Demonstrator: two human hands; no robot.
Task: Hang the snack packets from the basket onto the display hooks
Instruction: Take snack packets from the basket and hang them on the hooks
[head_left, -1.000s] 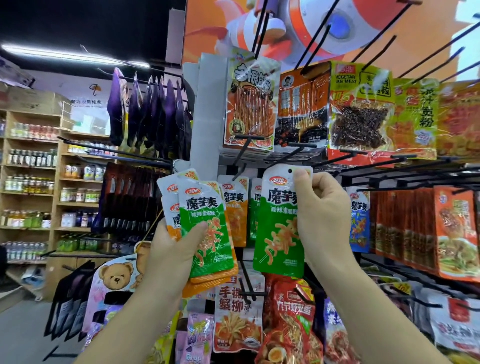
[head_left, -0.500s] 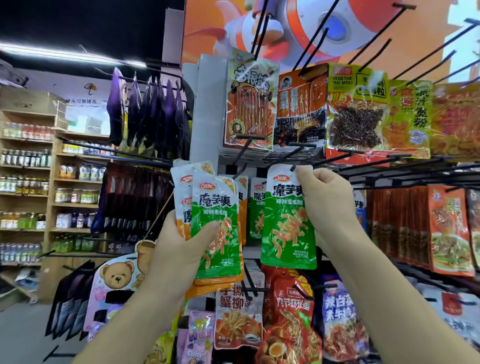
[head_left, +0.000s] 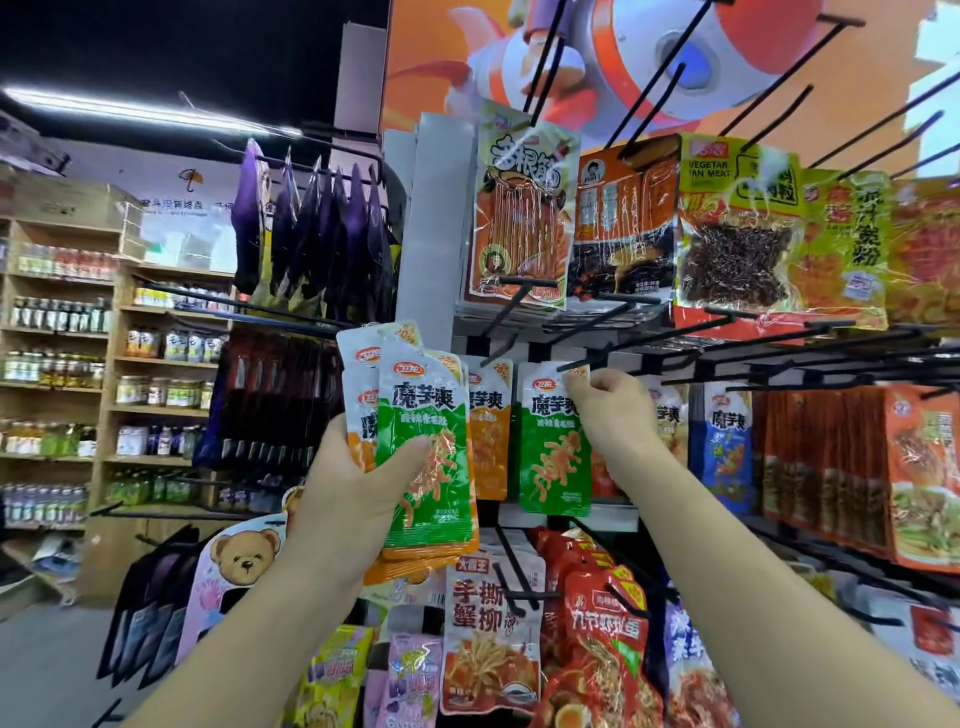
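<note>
Closer to the hook (head_left: 587, 360) now, our right grip (head_left: 615, 415) pinches a green packet (head_left: 550, 447); leftward, our left grip (head_left: 358, 483) clasps the stack (head_left: 415, 410).

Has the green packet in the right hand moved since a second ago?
Yes. The green packet pinched by the right hand has gone in toward the rack; its top now meets the black hook tip, level with the hanging orange packet.

A green-and-white packet (head_left: 555, 441) hangs beside orange (head_left: 489, 441) and blue packets (head_left: 729, 447).
</note>
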